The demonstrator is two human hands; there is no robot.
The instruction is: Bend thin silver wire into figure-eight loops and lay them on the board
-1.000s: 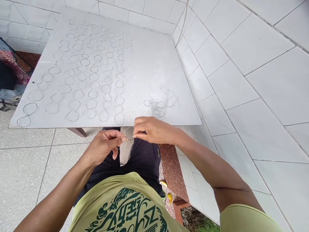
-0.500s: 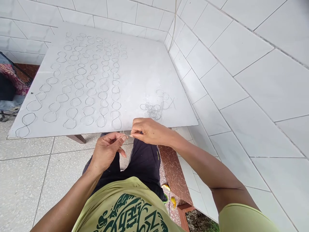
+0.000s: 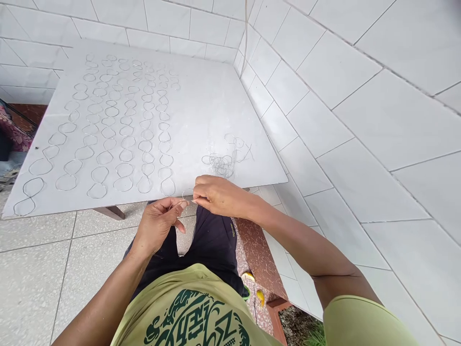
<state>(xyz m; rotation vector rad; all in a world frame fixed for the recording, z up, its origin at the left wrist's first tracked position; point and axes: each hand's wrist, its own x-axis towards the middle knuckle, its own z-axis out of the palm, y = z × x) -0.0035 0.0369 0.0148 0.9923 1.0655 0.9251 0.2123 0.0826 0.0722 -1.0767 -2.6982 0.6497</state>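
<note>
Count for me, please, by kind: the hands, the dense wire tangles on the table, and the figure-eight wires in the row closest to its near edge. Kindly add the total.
Hands: 2 (left hand, right hand)
Dense wire tangle: 1
Figure-eight wires in the row nearest the table edge: 6
Total: 9

A thin pale wire (image 3: 189, 201) is spanning the pinched fingertips of the left hand (image 3: 156, 222) and right hand (image 3: 218, 195), curving up in a small arc near the right ones; the fingers are hiding part of it; wire figure-eights (image 3: 109, 126) are lying flat on the white tabletop (image 3: 205, 105) in columns running away from its near edge, the one at the near left corner looking darker; a wire tangle (image 3: 221, 164) is lying to their right, looser loops spreading rightward from it.
</note>
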